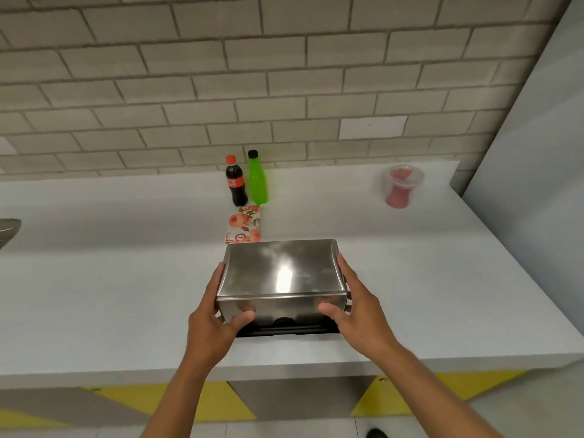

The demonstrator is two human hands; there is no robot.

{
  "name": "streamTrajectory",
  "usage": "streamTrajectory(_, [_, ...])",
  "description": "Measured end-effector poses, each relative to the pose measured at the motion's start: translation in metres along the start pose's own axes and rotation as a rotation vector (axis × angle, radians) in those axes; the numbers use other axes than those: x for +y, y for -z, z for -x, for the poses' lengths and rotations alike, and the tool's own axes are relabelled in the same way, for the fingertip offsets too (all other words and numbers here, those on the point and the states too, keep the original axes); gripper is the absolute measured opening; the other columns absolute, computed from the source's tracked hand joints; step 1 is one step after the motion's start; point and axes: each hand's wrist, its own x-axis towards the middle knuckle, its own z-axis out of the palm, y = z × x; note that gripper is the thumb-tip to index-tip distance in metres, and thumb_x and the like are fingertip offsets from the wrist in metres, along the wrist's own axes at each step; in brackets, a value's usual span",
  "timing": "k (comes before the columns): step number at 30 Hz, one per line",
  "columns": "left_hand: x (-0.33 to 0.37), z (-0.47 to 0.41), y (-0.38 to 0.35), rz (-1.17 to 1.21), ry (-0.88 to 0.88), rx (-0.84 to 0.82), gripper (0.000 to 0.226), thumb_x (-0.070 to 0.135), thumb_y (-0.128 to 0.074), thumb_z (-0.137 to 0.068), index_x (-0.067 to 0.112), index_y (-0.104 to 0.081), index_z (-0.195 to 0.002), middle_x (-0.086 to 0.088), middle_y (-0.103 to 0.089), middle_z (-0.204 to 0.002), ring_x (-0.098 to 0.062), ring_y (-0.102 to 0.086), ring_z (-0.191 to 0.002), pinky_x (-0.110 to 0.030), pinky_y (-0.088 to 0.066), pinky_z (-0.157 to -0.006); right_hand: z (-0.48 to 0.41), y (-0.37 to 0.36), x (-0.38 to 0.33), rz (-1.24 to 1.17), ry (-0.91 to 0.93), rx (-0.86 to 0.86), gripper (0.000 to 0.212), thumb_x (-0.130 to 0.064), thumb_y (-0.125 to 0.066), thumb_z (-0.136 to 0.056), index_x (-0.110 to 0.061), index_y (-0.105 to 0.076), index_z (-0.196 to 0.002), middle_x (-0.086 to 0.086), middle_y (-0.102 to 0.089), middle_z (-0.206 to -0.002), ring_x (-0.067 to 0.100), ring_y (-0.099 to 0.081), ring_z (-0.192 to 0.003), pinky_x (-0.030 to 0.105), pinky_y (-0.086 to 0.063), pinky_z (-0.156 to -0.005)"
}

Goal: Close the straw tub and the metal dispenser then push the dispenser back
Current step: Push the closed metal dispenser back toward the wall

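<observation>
Head view: metal dispenser (281, 273) lid down, both hands (218, 317) (354, 308) grasping its sides; straw tub (400, 186) far right looks lidded; push-back left.

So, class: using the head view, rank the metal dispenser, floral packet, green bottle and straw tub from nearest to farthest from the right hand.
1. Metal dispenser: gripped by the right hand.
2. Floral packet: just behind the dispenser.
3. Green bottle: by the wall.
4. Straw tub: far right, closeness to the bottle's distance uncertain.
</observation>
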Motion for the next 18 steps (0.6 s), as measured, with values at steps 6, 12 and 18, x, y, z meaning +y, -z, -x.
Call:
streamTrajectory(6, [0.009,-0.013,-0.022,-0.007,-0.012,-0.036,0.109,0.010,-0.090,-0.080,0.050,-0.028,-0.160,0.035,-0.055,-0.131,-0.015,-0.067,-0.115,-0.037,-0.059,-0.100,-0.012,0.015,0.010,0.083,0.017,0.067,0.102,-0.028,-0.076,-0.098,-0.069,-0.003,-0.156,-0.023,-0.034,-0.166,0.005,-0.059,-0.114,0.032,-0.048,-0.107])
streamTrajectory(12, [0.019,-0.046,-0.060,-0.005,-0.024,-0.084,0.113,0.017,-0.090,-0.081,0.060,-0.019,-0.157,0.010,-0.051,-0.157,-0.022,-0.060,-0.131,-0.029,-0.057,-0.100,-0.040,0.044,0.027,0.103,-0.039,0.112,0.101,-0.023,-0.076,-0.098,-0.058,-0.007,-0.163,-0.016,-0.040,-0.164,0.018,-0.058,-0.132,0.031,-0.049,-0.107])
streamTrajectory(18, [0.043,-0.085,-0.093,-0.008,-0.048,-0.128,0.114,0.014,-0.090,-0.082,0.053,-0.017,-0.161,0.025,-0.042,-0.147,0.021,-0.060,-0.087,0.004,-0.044,-0.072,-0.080,0.074,0.039,0.118,-0.059,0.137,0.100,-0.019,-0.075,-0.098,-0.055,-0.009,-0.163,-0.011,-0.047,-0.161,0.025,-0.061,-0.131,0.031,-0.051,-0.103])
